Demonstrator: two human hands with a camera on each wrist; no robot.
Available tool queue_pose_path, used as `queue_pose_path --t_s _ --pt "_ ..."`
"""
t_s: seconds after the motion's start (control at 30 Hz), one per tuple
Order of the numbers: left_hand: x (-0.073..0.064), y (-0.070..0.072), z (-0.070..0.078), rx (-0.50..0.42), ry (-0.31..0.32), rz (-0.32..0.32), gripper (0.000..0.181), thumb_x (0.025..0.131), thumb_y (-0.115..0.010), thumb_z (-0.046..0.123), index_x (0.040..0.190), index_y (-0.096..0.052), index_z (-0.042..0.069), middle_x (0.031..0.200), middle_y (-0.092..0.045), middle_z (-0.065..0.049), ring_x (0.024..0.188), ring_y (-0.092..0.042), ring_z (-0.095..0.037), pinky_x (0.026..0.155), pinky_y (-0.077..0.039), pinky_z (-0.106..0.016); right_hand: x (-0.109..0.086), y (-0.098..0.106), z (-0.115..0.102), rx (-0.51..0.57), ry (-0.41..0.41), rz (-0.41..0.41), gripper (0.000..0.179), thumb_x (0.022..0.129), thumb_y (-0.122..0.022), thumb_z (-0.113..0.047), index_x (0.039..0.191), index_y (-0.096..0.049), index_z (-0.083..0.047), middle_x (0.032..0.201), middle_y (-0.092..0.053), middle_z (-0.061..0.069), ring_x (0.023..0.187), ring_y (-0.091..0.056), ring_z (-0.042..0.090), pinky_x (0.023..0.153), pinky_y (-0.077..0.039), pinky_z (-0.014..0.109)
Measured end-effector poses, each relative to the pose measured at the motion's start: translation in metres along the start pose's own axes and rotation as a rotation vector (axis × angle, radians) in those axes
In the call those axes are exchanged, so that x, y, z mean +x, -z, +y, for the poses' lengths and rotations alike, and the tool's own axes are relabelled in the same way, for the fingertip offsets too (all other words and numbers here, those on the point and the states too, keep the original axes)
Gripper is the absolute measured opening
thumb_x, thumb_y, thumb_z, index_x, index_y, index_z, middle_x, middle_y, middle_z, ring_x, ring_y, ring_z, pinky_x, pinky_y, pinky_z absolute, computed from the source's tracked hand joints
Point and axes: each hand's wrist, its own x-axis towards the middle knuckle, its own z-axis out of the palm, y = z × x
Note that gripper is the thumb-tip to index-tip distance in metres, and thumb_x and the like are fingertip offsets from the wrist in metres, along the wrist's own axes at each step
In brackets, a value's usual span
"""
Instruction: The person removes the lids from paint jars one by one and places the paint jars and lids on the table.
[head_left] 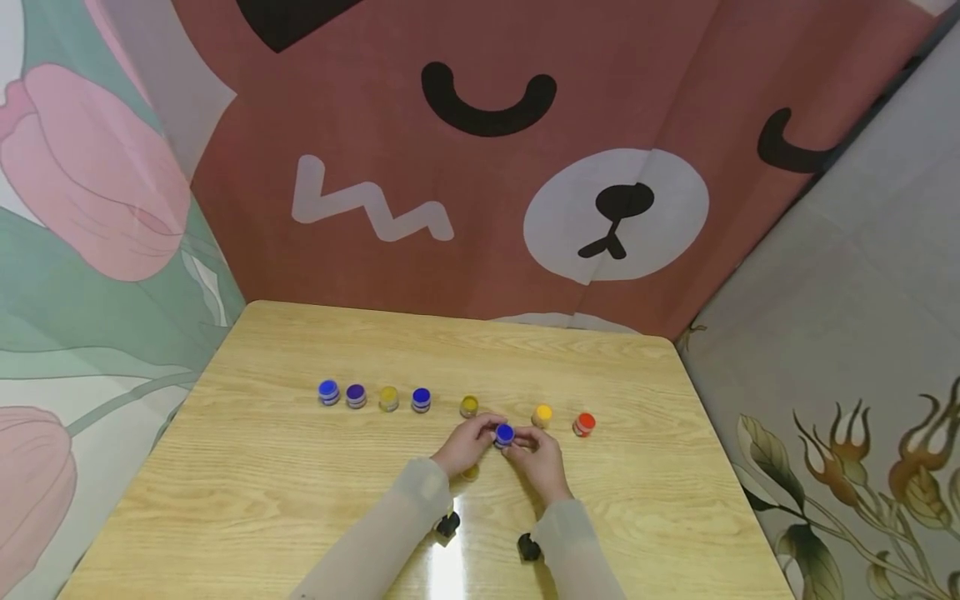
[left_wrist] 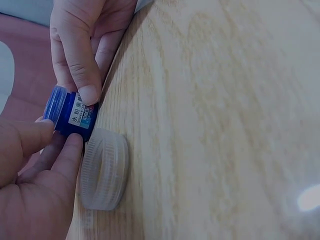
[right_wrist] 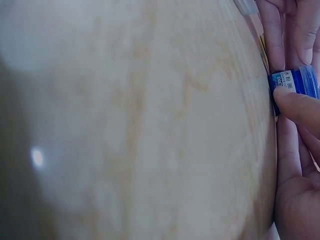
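A small blue gouache paint jar (head_left: 505, 434) with a ribbed clear-edged lid stands upright between both hands, its base at the table surface. My left hand (head_left: 468, 442) pinches it from the left, thumb and fingers near the lid in the left wrist view. From the right, my right hand (head_left: 542, 458) grips it too, the thumb (right_wrist: 300, 107) lying across the white label. A clear ribbed plastic lid (left_wrist: 105, 170) lies on the table beside the left hand. Behind the hands stand a dark yellow jar (head_left: 468, 406) and an orange-yellow jar (head_left: 542, 416).
Farther left on the wooden table (head_left: 225, 467) is a row of jars: a blue one (head_left: 328, 392), a purple one (head_left: 356, 396), a yellow one (head_left: 388, 398) and a dark blue one (head_left: 422, 400). A red jar (head_left: 584, 424) stands to the right. Printed cloth hangs around the table.
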Motion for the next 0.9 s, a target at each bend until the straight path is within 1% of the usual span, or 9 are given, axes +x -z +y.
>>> queue_pose_path --t_s 0.1,0.23,0.33,0.47,0.57,0.6,0.7,0.8,0.9 --pt "-0.0006 -0.0006 0.0 -0.031 0.014 0.008 0.027 0.101 -0.054 -0.004 0.126 -0.062 0.0 0.12 -0.068 -0.017 0.114 -0.063 -0.034 0.099 -0.052 -0.044 0.0003 0.0003 0.0001 0.003 -0.006 0.002 0.028 0.084 -0.078 0.005 0.11 -0.072 0.001 0.103 -0.073 0.01 0.096 -0.068 0.02 0.077 -0.057 0.02" --pt "-0.001 -0.0012 0.0 -0.058 0.021 0.011 0.026 0.101 -0.054 -0.003 0.126 -0.06 -0.001 0.121 -0.067 -0.019 0.114 -0.063 -0.035 0.099 -0.052 -0.046 0.0006 0.0008 0.0016 -0.001 0.006 -0.002 0.028 0.084 -0.079 0.005 0.111 -0.071 0.002 0.103 -0.073 0.01 0.097 -0.069 0.022 0.077 -0.057 0.02" --pt "-0.0001 -0.0015 -0.0013 -0.029 0.017 0.001 0.03 0.101 -0.055 -0.003 0.13 -0.061 -0.001 0.125 -0.066 -0.019 0.118 -0.061 -0.036 0.103 -0.05 -0.05 0.0006 0.001 0.0027 -0.003 0.007 -0.004 0.028 0.084 -0.079 0.004 0.111 -0.071 0.002 0.102 -0.073 0.01 0.097 -0.069 0.021 0.077 -0.057 0.019" --pt "0.0011 -0.0009 -0.0025 0.009 0.02 -0.016 0.033 0.101 -0.055 -0.001 0.134 -0.062 0.001 0.131 -0.065 -0.017 0.124 -0.059 -0.036 0.107 -0.047 -0.052 0.0003 0.0012 0.0026 -0.009 0.001 -0.006 0.028 0.084 -0.079 0.003 0.111 -0.072 0.001 0.102 -0.073 0.008 0.097 -0.068 0.021 0.078 -0.057 0.02" --pt "-0.0005 0.0001 -0.0011 0.008 0.017 -0.017 0.032 0.102 -0.054 0.0 0.133 -0.062 0.002 0.128 -0.066 -0.015 0.122 -0.06 -0.032 0.106 -0.048 -0.048 0.0 0.0012 0.0022 -0.009 -0.001 -0.007 0.028 0.084 -0.079 0.003 0.111 -0.071 0.0 0.103 -0.073 0.009 0.097 -0.068 0.021 0.078 -0.058 0.021" --pt "-0.001 0.0005 -0.0006 0.019 0.001 -0.013 0.031 0.102 -0.054 0.0 0.132 -0.062 0.001 0.127 -0.067 -0.014 0.119 -0.062 -0.03 0.103 -0.05 -0.045 0.0 0.0011 0.0021 -0.006 -0.003 -0.006 0.028 0.084 -0.079 0.003 0.111 -0.071 0.0 0.103 -0.072 0.009 0.097 -0.068 0.021 0.078 -0.058 0.021" --pt "-0.0026 0.0009 0.0008 0.013 -0.012 -0.005 0.029 0.102 -0.054 0.001 0.13 -0.062 0.002 0.122 -0.068 -0.012 0.115 -0.063 -0.026 0.101 -0.052 -0.042 -0.0003 0.0009 0.0019 -0.002 0.001 -0.006 0.028 0.084 -0.079 0.004 0.111 -0.071 0.001 0.104 -0.072 0.01 0.096 -0.068 0.02 0.078 -0.058 0.021" --pt "-0.0018 0.0006 0.001 -0.005 0.003 -0.003 0.027 0.102 -0.054 0.001 0.129 -0.062 0.002 0.121 -0.068 -0.013 0.114 -0.063 -0.028 0.101 -0.051 -0.042 -0.0008 0.0009 0.0019 0.002 0.009 -0.005 0.028 0.083 -0.079 0.005 0.11 -0.071 0.002 0.104 -0.072 0.011 0.095 -0.068 0.02 0.077 -0.058 0.021" --pt "-0.0007 -0.0003 0.0006 -0.046 0.041 -0.004 0.026 0.102 -0.054 0.0 0.127 -0.062 0.003 0.121 -0.067 -0.014 0.115 -0.062 -0.031 0.101 -0.051 -0.045 -0.0009 0.0009 0.002 0.0 0.019 -0.002 0.028 0.083 -0.079 0.005 0.11 -0.071 0.002 0.103 -0.072 0.012 0.094 -0.068 0.019 0.077 -0.058 0.021"
